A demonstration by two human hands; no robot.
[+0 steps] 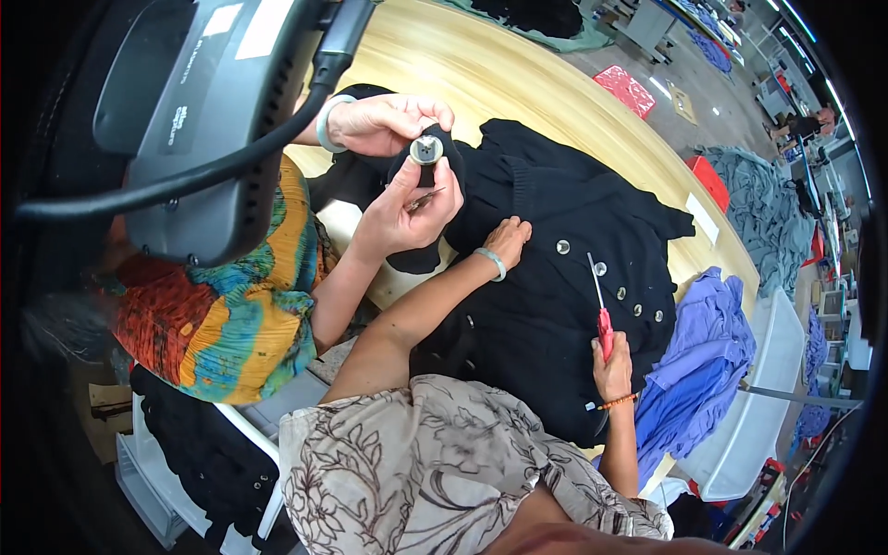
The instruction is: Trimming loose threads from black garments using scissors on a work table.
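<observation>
A black knit garment (541, 324) with a column of shiny round buttons (563, 247) lies spread over the table. My left hand (510, 242), wearing a pale green bangle, rests on it with fingers laid on the fabric. In my right hand (612, 370) is a red-handled tool (604, 324) with a long thin metal blade, pointing away from me across the buttons. Whether it is a pair of closed scissors I cannot tell. At my left, a co-worker's hands (421, 208) hold up black cloth with a large round button (426, 150).
The co-worker, in a colourful top (250, 296), stands close on my left. Purple garments (708, 324) and a white plastic bin (772, 370) are at the right. A red item (708, 182) and a grey-green cloth pile (758, 208) lie farther back. A grey device with a cable (213, 157) fills the upper left.
</observation>
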